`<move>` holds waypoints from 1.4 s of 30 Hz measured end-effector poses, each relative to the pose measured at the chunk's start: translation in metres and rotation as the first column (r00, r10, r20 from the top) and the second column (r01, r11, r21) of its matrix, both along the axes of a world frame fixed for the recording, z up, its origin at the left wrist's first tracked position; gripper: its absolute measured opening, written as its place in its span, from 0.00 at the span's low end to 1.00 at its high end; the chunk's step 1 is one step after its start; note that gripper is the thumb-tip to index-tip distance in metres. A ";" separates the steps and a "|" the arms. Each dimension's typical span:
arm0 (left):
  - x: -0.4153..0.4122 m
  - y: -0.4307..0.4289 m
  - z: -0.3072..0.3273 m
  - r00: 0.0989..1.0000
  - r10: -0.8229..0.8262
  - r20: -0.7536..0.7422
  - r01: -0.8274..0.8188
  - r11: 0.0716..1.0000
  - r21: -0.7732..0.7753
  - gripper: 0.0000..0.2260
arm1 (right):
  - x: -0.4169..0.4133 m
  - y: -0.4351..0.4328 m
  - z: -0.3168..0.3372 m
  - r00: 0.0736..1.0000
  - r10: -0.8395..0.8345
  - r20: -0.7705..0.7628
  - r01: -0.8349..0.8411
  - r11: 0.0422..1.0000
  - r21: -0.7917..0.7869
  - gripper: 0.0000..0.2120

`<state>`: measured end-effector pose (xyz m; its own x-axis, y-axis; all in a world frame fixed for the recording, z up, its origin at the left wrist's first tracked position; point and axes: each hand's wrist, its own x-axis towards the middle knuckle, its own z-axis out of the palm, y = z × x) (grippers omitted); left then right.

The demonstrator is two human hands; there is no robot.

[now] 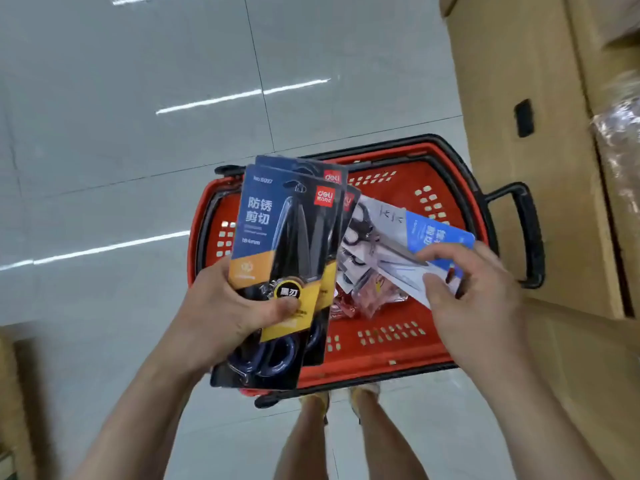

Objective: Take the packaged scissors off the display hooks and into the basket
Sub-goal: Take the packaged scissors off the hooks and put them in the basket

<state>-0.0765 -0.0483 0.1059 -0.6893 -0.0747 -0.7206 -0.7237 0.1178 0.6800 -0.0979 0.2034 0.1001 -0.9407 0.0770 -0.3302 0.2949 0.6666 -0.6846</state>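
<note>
My left hand (230, 306) grips a stack of dark blue and orange scissors packs (277, 258), thumb pressed across the front pack, holding them over the left side of the red basket (388, 344). My right hand (474, 292) pinches a white and light blue scissors pack (415, 244) by its lower edge, above the inside of the basket. More packaged items (374, 292) lie on the basket floor beneath it.
The basket stands on a grey tiled floor (138, 98), its black pull handle (530, 233) sticking out to the right. Large cardboard boxes (519, 64) rise close along the right. My legs and feet (346, 427) are just behind the basket.
</note>
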 end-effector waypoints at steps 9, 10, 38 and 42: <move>-0.044 0.028 0.114 0.987 -0.064 -0.150 0.102 0.958 0.266 0.30 | -0.055 0.055 0.136 0.943 -0.332 -0.013 0.281 0.818 -0.502 0.31; -0.047 0.036 0.125 0.987 -0.052 -0.151 0.099 0.943 0.318 0.30 | -0.058 0.053 0.147 0.916 -0.400 0.040 0.351 0.748 -0.563 0.26; 0.100 0.259 0.378 0.499 -0.762 -0.413 0.837 0.547 0.002 0.23 | 0.261 0.068 0.377 0.504 -0.823 0.262 0.665 0.176 -0.726 0.23; 0.157 0.305 0.396 0.234 -0.739 -0.631 0.902 0.408 -0.143 0.12 | 0.341 0.095 0.386 0.290 -0.890 0.352 0.585 -0.126 -0.801 0.23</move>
